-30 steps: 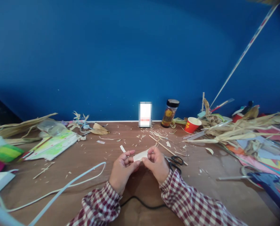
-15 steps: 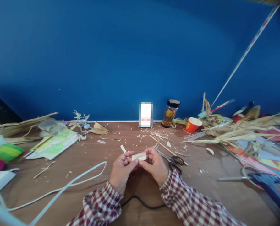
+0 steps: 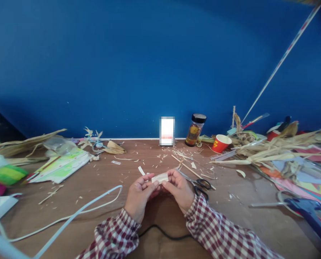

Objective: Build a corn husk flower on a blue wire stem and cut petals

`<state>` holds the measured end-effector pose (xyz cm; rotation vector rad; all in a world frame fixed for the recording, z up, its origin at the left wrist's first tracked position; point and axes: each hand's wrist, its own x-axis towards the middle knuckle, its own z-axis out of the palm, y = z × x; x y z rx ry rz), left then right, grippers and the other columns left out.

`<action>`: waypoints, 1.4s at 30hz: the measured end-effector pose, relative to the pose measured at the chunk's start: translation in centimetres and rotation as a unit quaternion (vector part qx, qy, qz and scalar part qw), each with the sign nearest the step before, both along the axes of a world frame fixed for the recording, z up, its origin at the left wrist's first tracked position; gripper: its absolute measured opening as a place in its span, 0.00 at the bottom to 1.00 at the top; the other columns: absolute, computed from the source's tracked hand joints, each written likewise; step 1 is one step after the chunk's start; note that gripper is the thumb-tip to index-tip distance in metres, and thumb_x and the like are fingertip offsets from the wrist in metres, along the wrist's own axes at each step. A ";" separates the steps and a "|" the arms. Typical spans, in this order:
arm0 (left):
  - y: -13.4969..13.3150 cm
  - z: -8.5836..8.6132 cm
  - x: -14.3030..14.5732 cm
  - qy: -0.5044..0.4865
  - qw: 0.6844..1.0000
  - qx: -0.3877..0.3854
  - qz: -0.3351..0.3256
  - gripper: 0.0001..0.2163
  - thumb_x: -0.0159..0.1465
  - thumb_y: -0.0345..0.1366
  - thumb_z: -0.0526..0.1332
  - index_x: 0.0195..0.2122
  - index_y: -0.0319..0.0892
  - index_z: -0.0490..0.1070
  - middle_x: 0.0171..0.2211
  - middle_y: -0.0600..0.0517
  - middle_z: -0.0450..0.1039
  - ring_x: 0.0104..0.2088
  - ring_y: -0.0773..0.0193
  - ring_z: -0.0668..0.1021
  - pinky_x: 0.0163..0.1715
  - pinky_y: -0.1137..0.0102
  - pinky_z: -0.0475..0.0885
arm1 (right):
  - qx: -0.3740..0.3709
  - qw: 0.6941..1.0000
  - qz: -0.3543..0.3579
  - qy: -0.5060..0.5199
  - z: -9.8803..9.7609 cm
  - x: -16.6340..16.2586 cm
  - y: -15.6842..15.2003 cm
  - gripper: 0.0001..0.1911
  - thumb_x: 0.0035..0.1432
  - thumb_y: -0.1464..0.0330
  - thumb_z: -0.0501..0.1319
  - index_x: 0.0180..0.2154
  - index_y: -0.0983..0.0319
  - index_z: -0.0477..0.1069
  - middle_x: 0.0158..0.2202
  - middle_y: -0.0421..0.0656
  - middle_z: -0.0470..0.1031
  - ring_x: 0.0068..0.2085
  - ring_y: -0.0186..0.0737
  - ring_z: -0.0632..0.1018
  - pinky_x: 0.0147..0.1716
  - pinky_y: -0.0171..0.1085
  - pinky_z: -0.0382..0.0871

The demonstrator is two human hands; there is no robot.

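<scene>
Between my two hands, over the middle of the table, is a short pale strip of corn husk (image 3: 159,178) with faint lengthwise lines. My left hand (image 3: 139,196) pinches its left end between thumb and fingers. At the other end, my right hand (image 3: 178,190) has thumb and fingers closed on it. A pair of scissors (image 3: 202,185) with black handles lies just beyond my right hand, its blades partly behind the fingers. A small white paper strip (image 3: 141,170) rests past my left fingertips.
A glue gun (image 3: 306,208) lies at the right, below heaped dried husks (image 3: 279,149). A red paper cup (image 3: 221,144), a lidded jar (image 3: 195,130) and a bright screen (image 3: 167,131) stand along the back. Painted paper (image 3: 68,163) and a white cable (image 3: 81,210) are on the left.
My right thumb has shifted slightly to the right along the husk strip. The strip is tilted a little more, and both hands still hold it in nearly the same place.
</scene>
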<state>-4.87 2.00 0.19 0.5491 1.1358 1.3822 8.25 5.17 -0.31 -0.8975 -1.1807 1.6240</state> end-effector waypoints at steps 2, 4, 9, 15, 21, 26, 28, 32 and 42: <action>0.1 0.2 0.0 -0.008 1.000 -0.018 -0.008 0.19 0.49 0.29 0.67 0.43 0.35 0.67 0.24 0.49 0.76 0.26 0.67 0.78 0.27 0.75 0.74 | -0.013 1.000 -0.013 0.003 0.1 0.0 0.1 0.14 0.46 0.66 0.65 0.33 0.61 0.61 0.23 0.35 0.71 0.24 0.30 0.71 0.26 0.31 0.63; 0.1 0.3 0.0 -0.013 0.999 -0.025 -0.017 0.17 0.52 0.28 0.65 0.43 0.35 0.68 0.26 0.47 0.77 0.27 0.66 0.78 0.27 0.75 0.75 | -0.021 1.000 -0.022 0.006 0.1 0.0 0.1 0.14 0.46 0.66 0.64 0.33 0.62 0.61 0.23 0.35 0.71 0.24 0.30 0.71 0.27 0.32 0.63; 0.0 0.5 -0.1 -0.018 0.999 -0.023 -0.030 0.11 0.58 0.29 0.60 0.43 0.36 0.68 0.28 0.47 0.76 0.28 0.65 0.79 0.28 0.73 0.75 | -0.017 0.999 -0.035 -0.003 -0.1 0.1 0.4 0.13 0.45 0.68 0.64 0.33 0.61 0.61 0.24 0.35 0.72 0.25 0.31 0.72 0.28 0.32 0.64; 0.0 0.6 -0.4 0.039 0.998 -0.036 -0.033 0.12 0.56 0.33 0.62 0.42 0.35 0.69 0.27 0.49 0.75 0.27 0.65 0.78 0.25 0.74 0.74 | 0.009 0.999 -0.026 -0.043 -0.9 0.4 0.8 0.14 0.45 0.69 0.63 0.33 0.61 0.60 0.23 0.35 0.71 0.22 0.29 0.69 0.23 0.31 0.60; 0.1 -0.1 -0.6 0.082 0.995 0.000 -0.060 0.20 0.48 0.35 0.68 0.41 0.35 0.69 0.26 0.49 0.76 0.24 0.70 0.76 0.24 0.77 0.72 | 0.014 0.999 -0.024 -0.047 -0.6 0.4 0.6 0.14 0.47 0.70 0.62 0.34 0.61 0.58 0.22 0.34 0.69 0.21 0.28 0.67 0.22 0.30 0.57; 0.1 -0.1 -0.4 0.053 0.998 0.011 -0.033 0.22 0.46 0.36 0.69 0.42 0.34 0.68 0.22 0.53 0.74 0.21 0.70 0.75 0.24 0.76 0.71 | 0.001 1.000 0.008 -0.006 -0.3 0.2 0.3 0.16 0.47 0.68 0.64 0.37 0.62 0.60 0.26 0.36 0.71 0.27 0.31 0.71 0.29 0.33 0.63; 0.1 0.0 -0.3 0.040 0.999 0.012 -0.030 0.23 0.45 0.36 0.69 0.42 0.34 0.68 0.21 0.53 0.74 0.21 0.70 0.75 0.25 0.76 0.72 | 0.004 1.000 0.028 0.009 -0.4 0.2 0.3 0.18 0.45 0.68 0.66 0.38 0.62 0.61 0.29 0.38 0.72 0.31 0.33 0.73 0.33 0.35 0.65; 0.1 0.0 -0.2 0.032 0.999 0.011 -0.029 0.23 0.45 0.36 0.70 0.41 0.34 0.67 0.21 0.53 0.74 0.21 0.70 0.75 0.26 0.75 0.72 | 0.002 0.999 0.034 0.004 -0.7 0.2 0.4 0.18 0.45 0.67 0.66 0.37 0.61 0.62 0.29 0.38 0.72 0.31 0.35 0.75 0.35 0.38 0.67; 0.0 -0.1 -0.7 0.113 0.989 0.052 -0.086 0.22 0.47 0.35 0.68 0.43 0.35 0.67 0.21 0.55 0.72 0.22 0.71 0.73 0.24 0.77 0.67 | 0.003 1.000 0.027 -0.001 -1.0 0.2 0.4 0.18 0.46 0.67 0.65 0.36 0.60 0.57 0.26 0.36 0.70 0.28 0.35 0.74 0.32 0.37 0.67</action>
